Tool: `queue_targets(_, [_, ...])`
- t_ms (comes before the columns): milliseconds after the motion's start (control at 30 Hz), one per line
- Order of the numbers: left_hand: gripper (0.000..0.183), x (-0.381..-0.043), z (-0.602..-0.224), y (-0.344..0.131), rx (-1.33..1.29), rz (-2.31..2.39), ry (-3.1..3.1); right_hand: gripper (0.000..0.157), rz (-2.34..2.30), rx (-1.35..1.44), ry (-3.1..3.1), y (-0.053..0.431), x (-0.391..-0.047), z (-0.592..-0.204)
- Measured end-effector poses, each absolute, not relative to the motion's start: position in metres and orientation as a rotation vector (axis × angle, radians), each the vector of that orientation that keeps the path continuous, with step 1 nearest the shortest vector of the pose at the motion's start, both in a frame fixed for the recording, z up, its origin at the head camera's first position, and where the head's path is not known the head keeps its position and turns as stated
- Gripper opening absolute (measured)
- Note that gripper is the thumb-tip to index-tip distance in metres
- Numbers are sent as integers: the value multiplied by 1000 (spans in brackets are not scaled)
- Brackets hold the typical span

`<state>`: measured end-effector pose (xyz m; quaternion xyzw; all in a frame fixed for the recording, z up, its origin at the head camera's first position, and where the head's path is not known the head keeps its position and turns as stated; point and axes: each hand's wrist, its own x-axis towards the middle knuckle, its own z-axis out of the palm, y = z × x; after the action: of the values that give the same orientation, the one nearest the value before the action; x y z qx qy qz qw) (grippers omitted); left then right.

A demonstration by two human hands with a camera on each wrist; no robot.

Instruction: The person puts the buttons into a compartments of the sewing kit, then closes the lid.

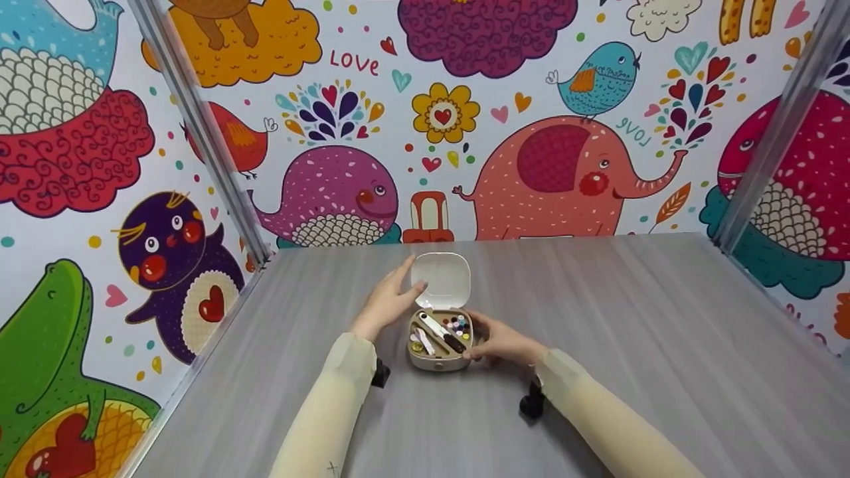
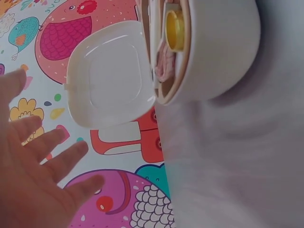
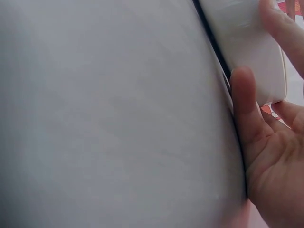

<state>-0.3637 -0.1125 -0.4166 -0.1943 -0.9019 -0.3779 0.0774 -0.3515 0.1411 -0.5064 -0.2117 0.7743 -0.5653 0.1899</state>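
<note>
A small cream sewing box stands on the table, its white lid raised and tilted back. Colourful button-like pieces fill the right compartment. Across the middle lies a narrow white-and-black tool, its kind unclear. The left compartment holds a yellow thimble-like ring and pinkish bits. My left hand, fingers spread and fairly straight, is beside the lid's left edge; the left wrist view shows its palm empty. My right hand holds the box's right side, thumb toward the front corner, other fingers partly hidden behind.
The grey table extends around the box on all sides. Behind it rises a wall printed with cartoon animals, with metal posts at the corners. A black device hangs below the right wrist.
</note>
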Motion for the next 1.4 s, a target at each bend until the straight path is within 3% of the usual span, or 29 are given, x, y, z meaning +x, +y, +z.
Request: queue_targets(1400, [73,-384,-422,-94,-557,-1149,-2755,95,-1586,-535,2162,142,-349,-504])
